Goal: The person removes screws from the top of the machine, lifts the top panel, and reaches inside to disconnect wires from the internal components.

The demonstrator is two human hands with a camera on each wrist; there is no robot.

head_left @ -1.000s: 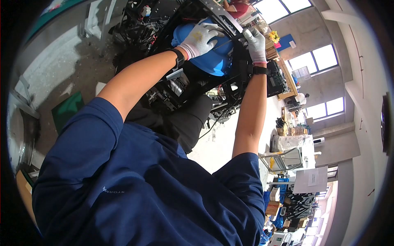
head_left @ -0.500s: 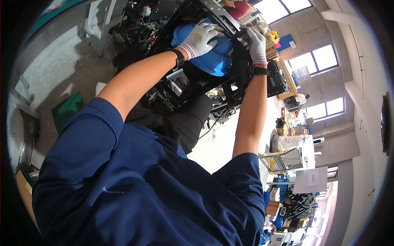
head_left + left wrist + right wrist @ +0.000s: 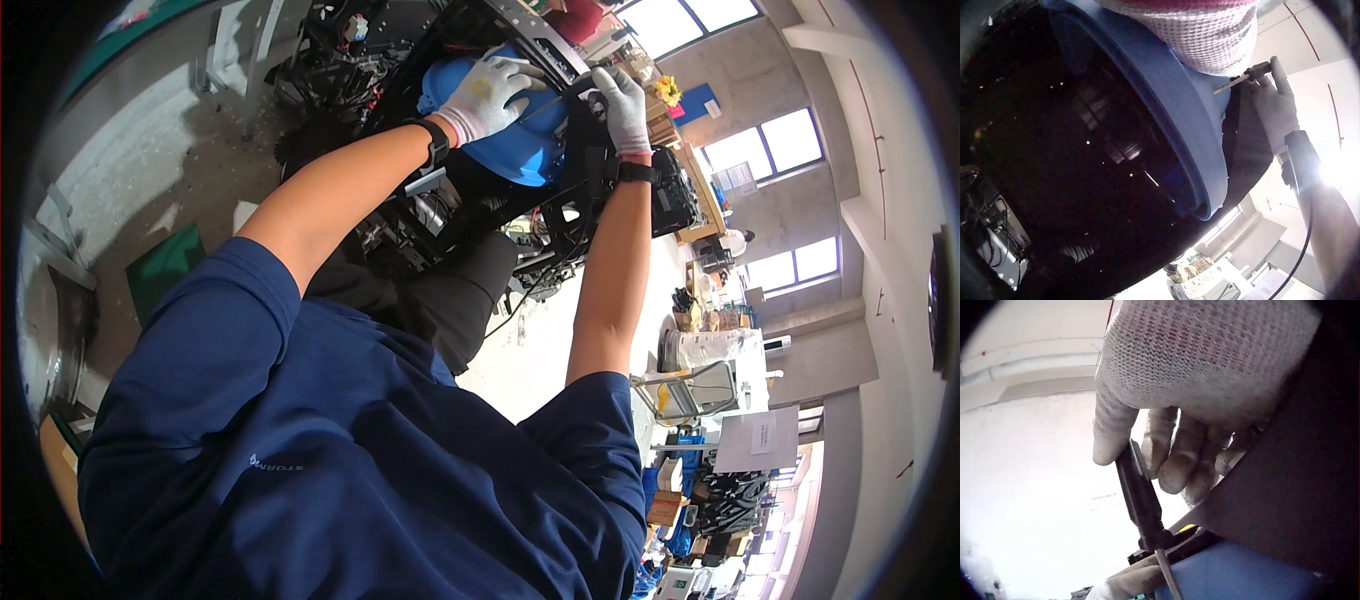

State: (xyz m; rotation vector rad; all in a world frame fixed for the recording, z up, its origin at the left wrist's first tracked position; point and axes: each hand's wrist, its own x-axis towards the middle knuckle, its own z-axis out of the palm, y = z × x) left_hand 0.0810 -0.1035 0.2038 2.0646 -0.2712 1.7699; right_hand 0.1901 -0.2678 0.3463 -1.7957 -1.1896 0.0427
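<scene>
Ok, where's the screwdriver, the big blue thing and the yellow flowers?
Screwdriver (image 3: 1140,495): right wrist view, on the dark handle.
Blue thing (image 3: 520,160): head view, on its curved side.
Yellow flowers (image 3: 667,90): head view, on the blooms.

Blue shell (image 3: 518,158), apparently on black frame (image 3: 408,82)

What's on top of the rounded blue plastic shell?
The white-gloved left hand rests on the shell, hiding the surface beneath. A black-handled screwdriver points at it; tip contact is unclear.

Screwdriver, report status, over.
Right hand: holding screwdriver by the handle. Left hand: resting on blue part. Shaft points toward blue part; tip contact unclear. No obstruction visible.
</scene>
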